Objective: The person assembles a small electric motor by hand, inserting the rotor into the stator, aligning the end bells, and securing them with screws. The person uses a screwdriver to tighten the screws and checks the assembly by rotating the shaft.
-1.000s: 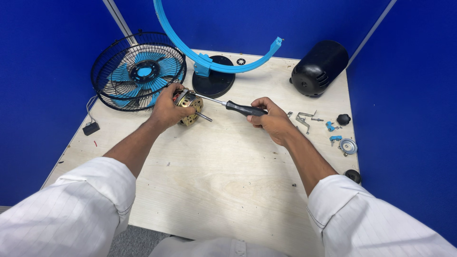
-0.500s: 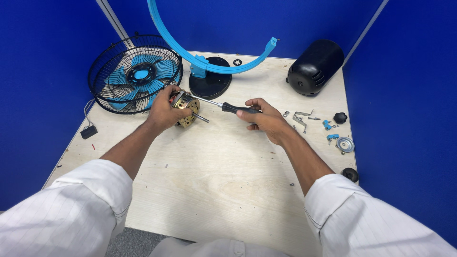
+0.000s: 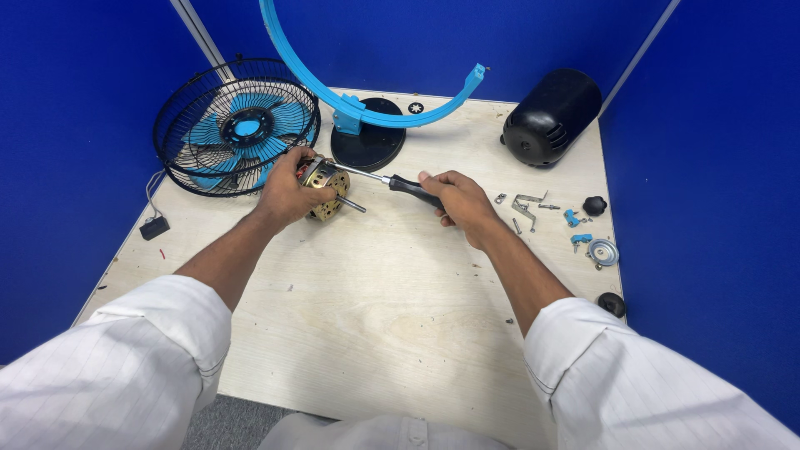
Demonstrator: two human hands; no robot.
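Blue partitions enclose our table [image 3: 375, 333]. At centre frame, our left hand [image 3: 287, 193] clamps the brass motor [image 3: 323, 182] steady; our right hand [image 3: 458, 200] wraps the screwdriver [image 3: 392, 182], tip on the motor.

White sleeves [image 3: 125, 358], faint pinstripe, rolled above elbows; bare forearms.

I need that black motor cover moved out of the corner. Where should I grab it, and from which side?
Probably best from above, across the rounded body of the black motor cover. It lies on its side at the table's far right corner, vented end toward the person, blue walls close behind and to its right, so the top and near side are open.
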